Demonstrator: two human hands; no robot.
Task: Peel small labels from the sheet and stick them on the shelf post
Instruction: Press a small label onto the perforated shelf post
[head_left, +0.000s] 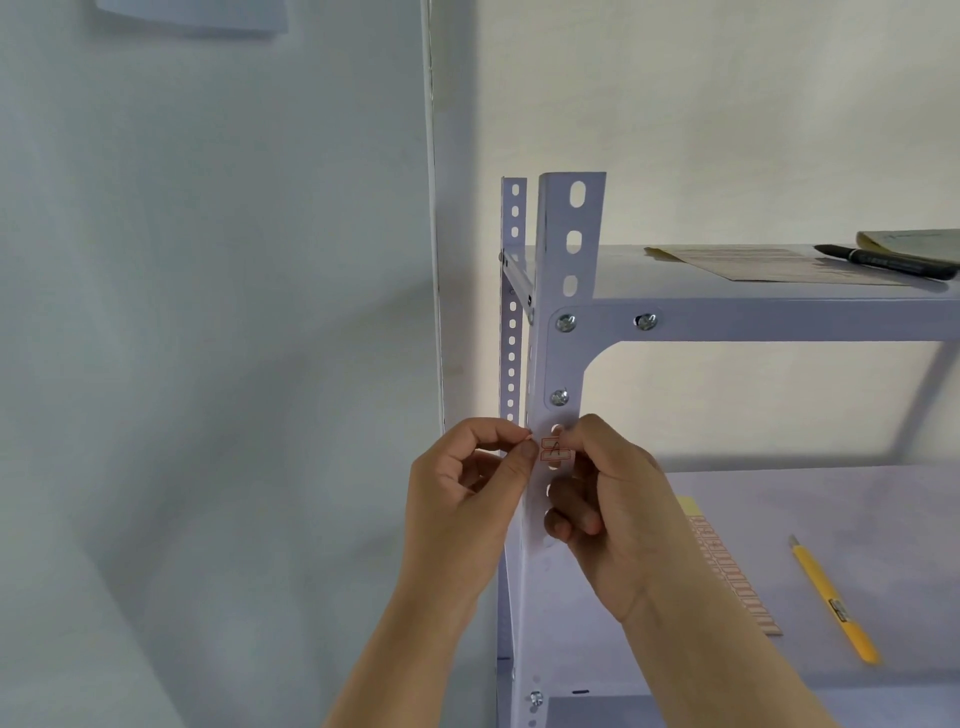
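Note:
A white perforated shelf post (563, 358) stands upright in the middle of the view. Small red-bordered labels (554, 450) lie against its front face, just below a bolt. My left hand (467, 499) pinches the labels' left edge with thumb and forefinger. On the other side of the post, my right hand (602, 509) holds the labels' right edge against the metal, fingers curled. A label sheet (730, 571) with rows of red-bordered labels lies on the middle shelf to the right.
A yellow pen (834, 600) lies on the middle shelf (857, 509) near the sheet. The top shelf (779, 306) carries papers (769, 262), a black marker (883, 261) and a notepad (914, 241). A second post (513, 296) stands behind. White wall fills the left.

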